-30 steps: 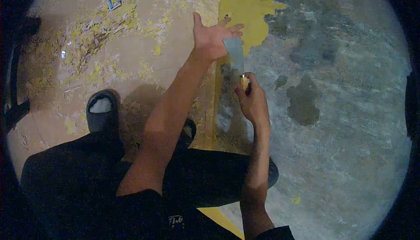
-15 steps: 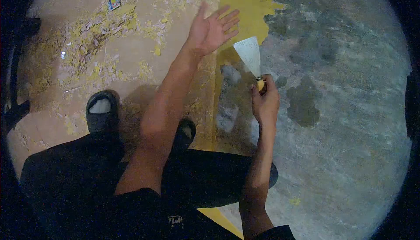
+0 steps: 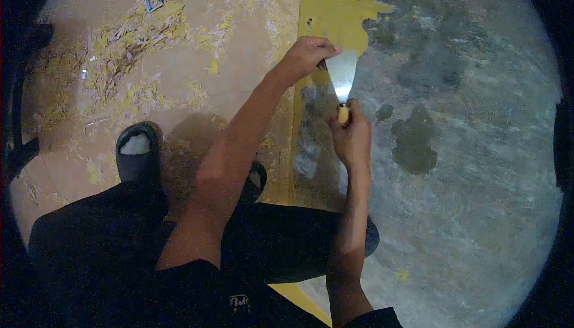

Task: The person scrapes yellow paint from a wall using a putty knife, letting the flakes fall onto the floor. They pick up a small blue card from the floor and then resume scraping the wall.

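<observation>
A paint scraper with a flared metal blade and a yellowish handle is held up in front of the wall, blade pointing away from me. My right hand is closed around its handle. At the top left corner of the blade, the thumb and fingers of my left hand are pinched together on the metal edge. Light glints off the lower blade. Behind it, yellow paint meets a bare, mottled grey surface along a ragged edge.
Yellow and pale paint flakes litter the tan floor on the left. Among them lies a small coloured packet. My feet in dark slippers rest on the floor; a dark frame-like object stands at the far left.
My left hand was spread open beside the blade and has closed onto its corner. The scraper has turned more upright, and its face catches more light.
</observation>
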Motion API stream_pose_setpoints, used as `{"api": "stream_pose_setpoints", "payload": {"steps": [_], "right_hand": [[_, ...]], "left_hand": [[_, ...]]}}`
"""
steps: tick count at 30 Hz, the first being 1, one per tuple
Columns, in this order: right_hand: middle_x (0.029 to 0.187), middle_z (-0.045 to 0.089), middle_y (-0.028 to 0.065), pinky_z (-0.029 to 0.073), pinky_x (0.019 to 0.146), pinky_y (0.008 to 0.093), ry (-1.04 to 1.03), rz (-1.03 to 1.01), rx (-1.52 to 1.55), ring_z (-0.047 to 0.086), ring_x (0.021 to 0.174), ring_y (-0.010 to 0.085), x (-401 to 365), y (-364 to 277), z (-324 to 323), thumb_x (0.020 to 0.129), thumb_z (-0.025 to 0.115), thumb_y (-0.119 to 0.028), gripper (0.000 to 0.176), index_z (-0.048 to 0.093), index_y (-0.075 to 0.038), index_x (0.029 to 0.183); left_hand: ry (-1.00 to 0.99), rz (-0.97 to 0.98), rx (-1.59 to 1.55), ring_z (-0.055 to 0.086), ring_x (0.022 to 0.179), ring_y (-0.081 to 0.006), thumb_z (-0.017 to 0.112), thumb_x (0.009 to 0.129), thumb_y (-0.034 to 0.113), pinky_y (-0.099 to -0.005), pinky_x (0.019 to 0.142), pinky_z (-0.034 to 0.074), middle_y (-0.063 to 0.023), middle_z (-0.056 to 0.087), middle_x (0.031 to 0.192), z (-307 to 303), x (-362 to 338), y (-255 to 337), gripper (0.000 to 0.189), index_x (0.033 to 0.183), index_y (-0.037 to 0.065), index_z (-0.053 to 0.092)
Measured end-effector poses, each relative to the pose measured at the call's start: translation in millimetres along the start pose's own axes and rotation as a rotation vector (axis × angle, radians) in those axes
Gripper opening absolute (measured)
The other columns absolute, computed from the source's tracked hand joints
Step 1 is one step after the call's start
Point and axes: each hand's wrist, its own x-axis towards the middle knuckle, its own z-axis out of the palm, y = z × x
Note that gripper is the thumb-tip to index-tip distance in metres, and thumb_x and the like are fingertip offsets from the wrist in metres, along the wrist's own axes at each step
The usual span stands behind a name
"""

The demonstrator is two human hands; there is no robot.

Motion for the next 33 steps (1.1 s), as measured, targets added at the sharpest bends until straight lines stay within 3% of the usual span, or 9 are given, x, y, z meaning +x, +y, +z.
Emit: {"api": "stream_pose_setpoints", "payload": {"steps": [7,14,19,22,26,28,29,31,33], "right_hand": [[0.086,0.064,0.0180,0.048,0.065,0.0383,-0.103,-0.051,0.061,0.062,0.072,0.0280,-0.7,-9.4,7.4,0.085,0.067,-0.018,0.032,0.053,-0.003,0.110],[0.084,0.063,0.0198,0.048,0.067,0.0394,-0.145,0.037,0.119,0.063,0.073,0.0320,0.1,-7.5,7.3,0.085,0.065,-0.015,0.030,0.054,-0.004,0.111],[0.085,0.065,0.0210,0.050,0.068,0.0400,-0.055,-0.076,0.094,0.065,0.073,0.0350,0.4,-9.4,8.2,0.085,0.065,-0.014,0.034,0.056,-0.004,0.115],[0.076,0.065,0.0231,0.050,0.060,0.0441,0.032,-0.239,0.101,0.065,0.067,0.0384,0.5,-5.5,13.5,0.086,0.064,-0.017,0.034,0.058,-0.008,0.117],[0.091,0.066,0.0233,0.050,0.069,0.0409,-0.050,-0.146,0.067,0.067,0.082,0.0373,-1.8,-16.7,8.2,0.084,0.066,-0.016,0.033,0.059,-0.003,0.114],[0.091,0.066,0.0233,0.051,0.069,0.0411,-0.071,-0.136,0.052,0.066,0.083,0.0388,-2.3,-19.0,5.7,0.086,0.064,-0.018,0.031,0.059,-0.003,0.113],[0.091,0.066,0.0233,0.051,0.069,0.0411,-0.071,-0.136,0.052,0.066,0.083,0.0388,-2.5,-18.9,6.8,0.086,0.064,-0.018,0.031,0.059,-0.003,0.113],[0.086,0.066,0.0224,0.050,0.066,0.0397,-0.028,-0.156,0.048,0.066,0.074,0.0356,-3.2,-18.1,10.9,0.090,0.061,-0.020,0.029,0.059,-0.003,0.113],[0.081,0.065,0.0227,0.049,0.062,0.0424,-0.011,-0.170,0.100,0.065,0.070,0.0372,-3.6,-16.1,12.9,0.090,0.060,-0.019,0.027,0.058,-0.004,0.113]], "left_hand": [[0.241,0.137,0.186,0.051,0.060,-0.0107,0.068,0.087,0.034,-0.0290,0.056,0.042,-0.0001,0.057,0.065,-2.7,1.3,-27.3,0.033,0.079,0.002,0.065],[0.135,0.181,0.201,0.046,0.056,-0.0093,0.071,0.084,0.030,-0.0298,0.053,0.041,0.0004,0.054,0.061,-4.8,-0.6,-19.5,0.032,0.074,0.000,0.064],[0.275,0.107,0.363,0.042,0.052,-0.0102,0.068,0.086,0.036,-0.0319,0.050,0.037,-0.0021,0.049,0.054,-7.6,-0.8,-23.5,0.041,0.068,0.000,0.061],[0.312,0.126,0.225,0.039,0.051,-0.0124,0.063,0.089,0.038,-0.0342,0.050,0.036,-0.0067,0.047,0.052,-11.4,9.9,-44.6,0.045,0.067,-0.001,0.060],[0.338,0.069,0.485,0.052,0.057,-0.0131,0.055,0.094,0.040,-0.0325,0.057,0.044,-0.0054,0.058,0.062,-13.7,2.2,-27.3,0.044,0.075,0.002,0.063],[0.378,0.200,0.700,0.057,0.057,-0.0243,0.052,0.096,0.040,-0.0378,0.060,0.046,-0.0140,0.060,0.064,-9.5,-3.7,-16.6,0.042,0.079,0.002,0.062],[0.378,0.200,0.700,0.057,0.057,-0.0243,0.052,0.096,0.040,-0.0378,0.060,0.046,-0.0140,0.060,0.064,-6.8,-5.3,-15.1,0.042,0.079,0.002,0.062],[0.495,0.377,0.827,0.061,0.071,-0.0410,0.051,0.094,0.038,-0.0495,0.066,0.048,-0.0207,0.062,0.072,-0.5,-7.1,-11.2,0.039,0.078,0.004,0.063],[0.459,0.413,0.823,0.061,0.071,-0.0407,0.051,0.094,0.039,-0.0502,0.066,0.048,-0.0205,0.062,0.072,3.5,-6.6,-7.1,0.039,0.080,0.004,0.063]]}}
